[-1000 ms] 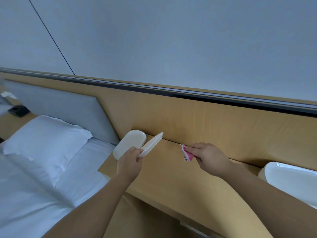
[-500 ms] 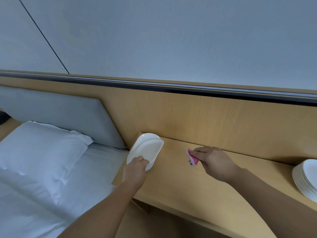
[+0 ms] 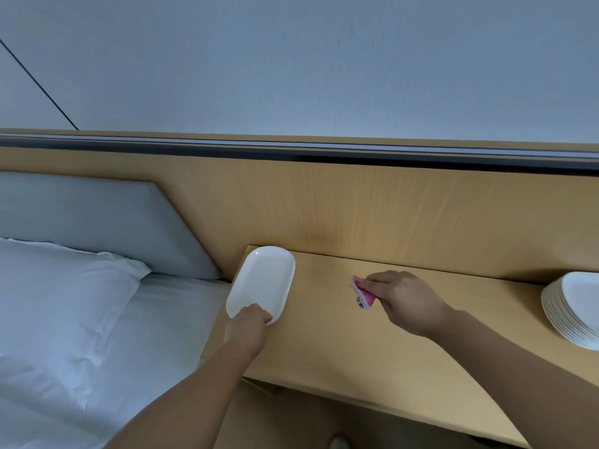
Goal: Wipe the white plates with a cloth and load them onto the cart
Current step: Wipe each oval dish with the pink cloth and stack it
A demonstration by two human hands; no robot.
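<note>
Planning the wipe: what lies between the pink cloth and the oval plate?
Only bare wooden shelf between cloth and plate, shown in the head view.

You'll find no readable text, label, brand, number or sign anywhere in this view.

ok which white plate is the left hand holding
The oblong plate at the shelf's left end; the left hand grips its near edge. The stack far right sits untouched.

Plate stack [image 3: 572, 311] partly beyond right edge
</note>
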